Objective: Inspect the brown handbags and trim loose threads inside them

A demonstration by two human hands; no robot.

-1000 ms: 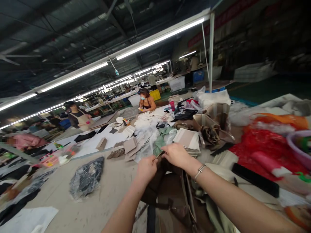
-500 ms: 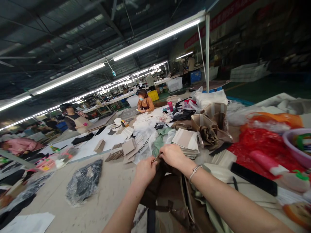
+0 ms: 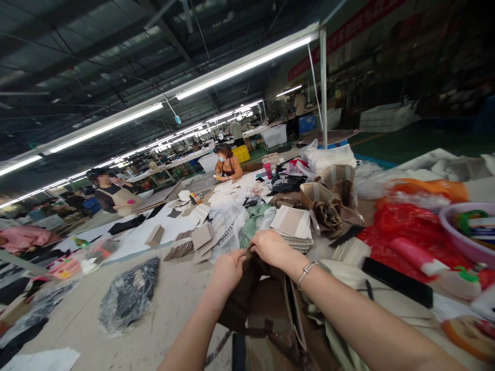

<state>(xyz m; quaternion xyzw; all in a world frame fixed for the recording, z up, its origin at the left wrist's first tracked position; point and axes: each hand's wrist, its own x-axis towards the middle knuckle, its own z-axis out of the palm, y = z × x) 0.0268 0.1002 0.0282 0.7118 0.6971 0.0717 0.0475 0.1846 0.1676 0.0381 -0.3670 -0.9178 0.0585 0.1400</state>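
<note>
Both hands pinch the top edge of a dark brown fabric piece [image 3: 266, 304] at the lower middle of the head view. My left hand [image 3: 227, 269] is closed on the edge from the left. Close beside it, my right hand [image 3: 270, 249], with a silver bracelet at its wrist, grips the same edge, fingers bent down over it. The brown fabric hangs below the hands in folds, with straps and an opening, and runs out of the bottom of the view. Just beyond the hands lie green fabric [image 3: 253, 224] and a stack of beige panels [image 3: 293, 224].
A plastic-wrapped dark bundle [image 3: 129, 293] lies on the table [image 3: 170, 304] to the left. At right are a black phone [image 3: 397, 282], red plastic [image 3: 406, 237] and a purple basin [image 3: 450, 226]. Brown bags [image 3: 328, 198] stand behind. Two people work across the table.
The whole scene has shifted slightly left in the view. Both hands keep their hold on the brown fabric, almost unmoved relative to it.
</note>
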